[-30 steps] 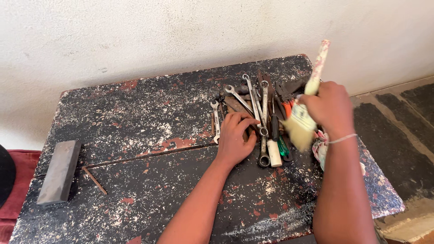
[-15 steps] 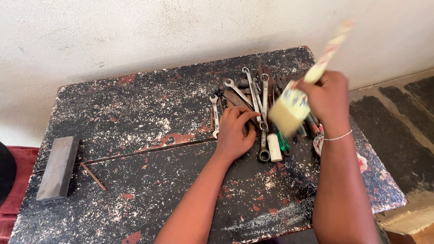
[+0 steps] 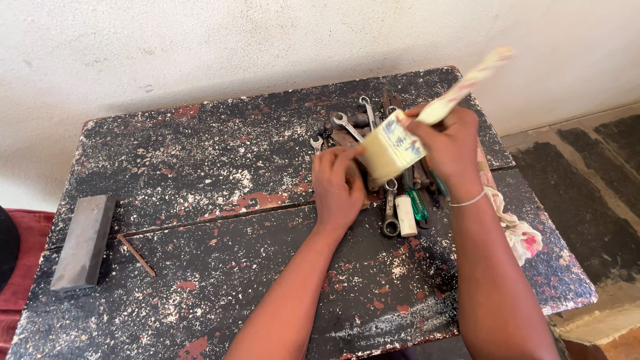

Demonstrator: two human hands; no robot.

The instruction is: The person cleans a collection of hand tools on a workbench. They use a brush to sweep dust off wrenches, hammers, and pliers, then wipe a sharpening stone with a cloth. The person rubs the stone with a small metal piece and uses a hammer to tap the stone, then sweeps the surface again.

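My right hand (image 3: 451, 147) grips a wide paintbrush (image 3: 393, 148) with pale bristles and a long paint-stained handle, held just above a pile of tools. The bristles point down and left, close to my left hand (image 3: 338, 186). That hand rests palm down on the black, paint-flecked table (image 3: 200, 167), its fingers on the left edge of the pile. The pile holds several metal wrenches (image 3: 345, 123), a green-handled screwdriver (image 3: 418, 204) and a white-handled tool (image 3: 405, 217). My hands hide part of the pile.
A grey rectangular block (image 3: 83, 241) lies at the table's left edge, with a thin rusty rod (image 3: 137, 255) beside it. A flowered cloth (image 3: 520, 233) hangs near the right edge. A white wall stands behind. Red fabric (image 3: 23, 267) shows at the far left.
My right hand has carried the paintbrush leftward over the tools, toward my left hand. My left hand has stayed on the pile. The view has shifted slightly.
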